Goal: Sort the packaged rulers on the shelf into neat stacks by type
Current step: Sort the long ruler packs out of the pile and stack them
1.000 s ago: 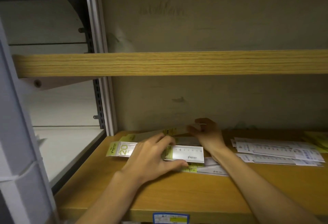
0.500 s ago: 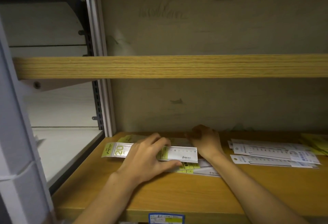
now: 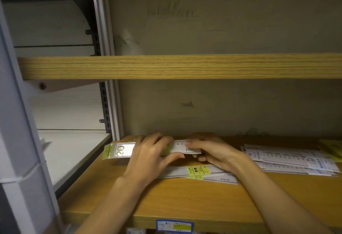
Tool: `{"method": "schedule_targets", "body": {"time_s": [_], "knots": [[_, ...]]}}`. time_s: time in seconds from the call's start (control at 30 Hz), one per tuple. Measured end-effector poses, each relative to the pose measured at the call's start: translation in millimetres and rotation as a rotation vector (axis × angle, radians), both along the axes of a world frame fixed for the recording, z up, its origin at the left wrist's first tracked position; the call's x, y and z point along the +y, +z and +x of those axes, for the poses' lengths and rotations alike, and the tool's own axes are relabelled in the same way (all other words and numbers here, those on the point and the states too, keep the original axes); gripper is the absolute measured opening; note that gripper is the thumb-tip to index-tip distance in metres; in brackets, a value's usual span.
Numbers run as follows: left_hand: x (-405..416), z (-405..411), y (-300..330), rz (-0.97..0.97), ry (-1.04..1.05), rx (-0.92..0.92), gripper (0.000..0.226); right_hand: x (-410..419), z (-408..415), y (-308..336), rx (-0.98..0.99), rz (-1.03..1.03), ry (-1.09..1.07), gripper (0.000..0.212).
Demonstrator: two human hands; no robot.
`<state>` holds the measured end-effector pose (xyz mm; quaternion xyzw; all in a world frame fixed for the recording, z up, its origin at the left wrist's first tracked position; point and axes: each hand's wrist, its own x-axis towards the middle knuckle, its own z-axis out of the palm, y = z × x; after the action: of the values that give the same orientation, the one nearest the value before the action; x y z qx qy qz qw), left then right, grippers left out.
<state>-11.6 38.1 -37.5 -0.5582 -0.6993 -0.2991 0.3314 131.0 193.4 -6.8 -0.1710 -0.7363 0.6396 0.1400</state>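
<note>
While both arms reach in over the wooden shelf point(image 3: 185, 202), that broad board carries everything in play, its front edge wearing a small blue and yellow label point(image 3: 174, 225). Above it runs a second wooden shelf point(image 3: 185, 67), seen edge-on, with a scuffed beige back wall point(image 3: 222, 20) behind and a grey metal upright point(image 3: 108, 85) at the left.

Over to the right, a stack of white packaged rulers point(image 3: 288, 159) lies flat on the shelf, fanned a little rather than squared, and a bit of yellow packaging point(image 3: 333, 150) pokes in at the far edge. Nearer the middle, a loose pile of rulers with yellow labels point(image 3: 201, 173) lies under and between the two wrists.

Now the hands. The left hand point(image 3: 148, 157) is spread over the green-headed ruler pack point(image 3: 120, 150), the one printed with a big 20, fingers curled over its far edge and thumb pressed against its near edge, so it is gripping the pack at mid-length. The right hand point(image 3: 212, 151) is at the pack's right end, thumb on top, fingers curled beneath, pinching that end. The pack sits level, lengthways along the shelf, towards the back left, just above the loose pile; whether it touches that pile, I cannot tell.
</note>
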Motion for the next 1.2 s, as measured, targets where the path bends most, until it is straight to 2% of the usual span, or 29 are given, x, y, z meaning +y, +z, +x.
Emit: {"method": "schedule_targets", "body": {"time_s": [0.1, 0.2, 0.4, 0.53, 0.63, 0.83, 1.2], "knots": [[0.6, 0.5, -0.8, -0.019, 0.003, -0.023, 0.065, 2.6, 0.3, -2.6, -0.020, -0.005, -0.039, 0.029], [0.8, 0.5, -0.6, -0.030, 0.020, -0.029, 0.057, 6.8, -1.1, -3.8, 0.002, -0.028, -0.131, 0.019], [-2.3, 0.3, 0.6, 0.041, 0.057, 0.005, 0.042, 21.3, -0.7, -1.9, 0.194, -0.053, -0.401, 0.024], [-2.9, -0.2, -1.4, -0.004, 0.051, -0.042, 0.035, 24.3, -2.8, -4.5, 0.217, 0.000, -0.526, 0.028], [-3.2, 0.4, -1.5, -0.053, 0.035, -0.057, 0.037, 23.4, -5.9, -7.0, 0.185, 0.074, -0.544, 0.031], [-4.4, 1.2, -1.7, -0.159, -0.097, -0.076, 0.040, 24.5, -10.5, -11.0, 0.138, 0.239, -0.542, 0.023], [-7.0, 6.1, 2.0, -0.336, -0.174, -0.140, 0.050, 28.2, -14.0, -16.7, 0.003, 0.695, -0.525, 0.023]]}}
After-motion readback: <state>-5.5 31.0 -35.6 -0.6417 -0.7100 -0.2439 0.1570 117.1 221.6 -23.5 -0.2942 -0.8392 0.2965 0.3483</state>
